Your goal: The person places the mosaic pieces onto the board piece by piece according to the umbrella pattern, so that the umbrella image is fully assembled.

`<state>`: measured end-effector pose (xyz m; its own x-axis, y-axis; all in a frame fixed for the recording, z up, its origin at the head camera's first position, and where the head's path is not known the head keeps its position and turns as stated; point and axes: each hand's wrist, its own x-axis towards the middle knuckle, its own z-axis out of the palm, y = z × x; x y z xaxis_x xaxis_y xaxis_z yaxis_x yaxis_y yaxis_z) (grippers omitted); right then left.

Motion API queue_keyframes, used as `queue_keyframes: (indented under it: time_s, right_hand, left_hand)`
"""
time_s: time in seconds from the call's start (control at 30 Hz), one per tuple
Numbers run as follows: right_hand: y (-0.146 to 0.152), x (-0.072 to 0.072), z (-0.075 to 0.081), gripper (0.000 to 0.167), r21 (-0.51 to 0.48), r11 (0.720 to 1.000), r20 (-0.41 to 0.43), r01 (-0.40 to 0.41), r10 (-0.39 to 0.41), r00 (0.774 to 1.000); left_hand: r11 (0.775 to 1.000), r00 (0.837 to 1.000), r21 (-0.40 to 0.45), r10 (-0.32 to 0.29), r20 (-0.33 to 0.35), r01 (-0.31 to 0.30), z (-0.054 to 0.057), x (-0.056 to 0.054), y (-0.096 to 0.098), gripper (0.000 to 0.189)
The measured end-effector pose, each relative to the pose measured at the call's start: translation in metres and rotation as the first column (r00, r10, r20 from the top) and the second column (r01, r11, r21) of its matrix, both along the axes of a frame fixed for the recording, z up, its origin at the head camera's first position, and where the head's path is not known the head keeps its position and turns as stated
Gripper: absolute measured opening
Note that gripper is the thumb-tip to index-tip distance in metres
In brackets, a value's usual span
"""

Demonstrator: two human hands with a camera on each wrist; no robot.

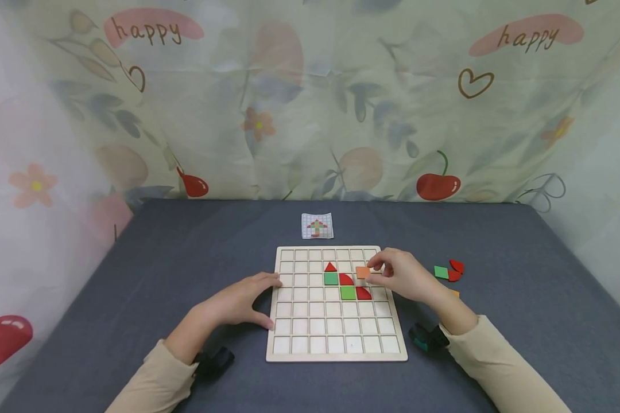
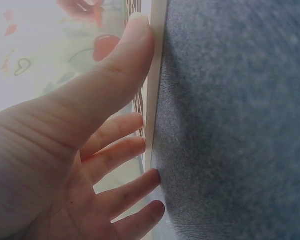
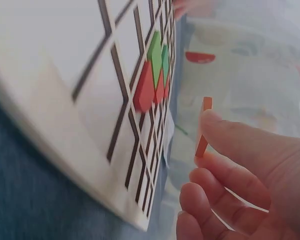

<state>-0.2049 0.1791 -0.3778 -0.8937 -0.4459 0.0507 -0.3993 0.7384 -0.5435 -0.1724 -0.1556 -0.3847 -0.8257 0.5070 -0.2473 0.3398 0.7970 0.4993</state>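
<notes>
A white gridded board [image 1: 310,327] lies on the table with two green squares, a red triangle [image 1: 330,267] and two red quarter-round tiles set in its cells. My right hand [image 1: 405,276] pinches an orange square tile [image 3: 205,127] between thumb and fingertips, held over the board's upper right part. In the right wrist view the tile stands edge-on, apart from the grid. My left hand [image 1: 237,301] rests at the board's left edge, thumb and fingers spread and touching the rim, as the left wrist view [image 2: 115,75] also shows.
Right of the board lie a green tile [image 1: 441,272], two red quarter-round tiles [image 1: 457,265] and an orange tile [image 1: 455,293] partly hidden by the right forearm. A small pattern card [image 1: 317,226] sits behind the board on the dark table [image 1: 212,235]. A printed curtain hangs behind.
</notes>
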Motion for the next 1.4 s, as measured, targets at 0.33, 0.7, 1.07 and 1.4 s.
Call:
queue_keyframes:
  time_s: [0.33, 0.7, 1.07, 1.4]
  right_hand:
    - [-0.015, 0.006, 0.001, 0.024, 0.009, 1.000, 0.029, -0.028, 0.027, 0.999]
    - [-0.029, 0.008, -0.001, 0.023, 0.043, 0.997, 0.032, -0.063, 0.061, 0.998]
    - [-0.046, 0.011, -0.001, 0.019, 0.089, 0.993, 0.047, -0.075, 0.072, 0.996]
    - [-0.058, 0.013, -0.002, 0.018, 0.153, 0.985, 0.006, -0.084, 0.084, 0.996]
  left_hand:
    - [0.999, 0.999, 0.021, -0.032, -0.020, 0.032, -0.002, 0.000, -0.002, 0.079]
    - [0.999, 0.999, 0.028, -0.037, -0.024, 0.038, -0.002, 0.000, -0.003, 0.078]
    - [0.999, 0.999, 0.025, -0.030, -0.023, 0.030, -0.001, 0.001, -0.002, 0.078]
    - [0.999, 0.999, 0.023, -0.031, -0.023, 0.032, -0.002, 0.001, -0.002, 0.078]
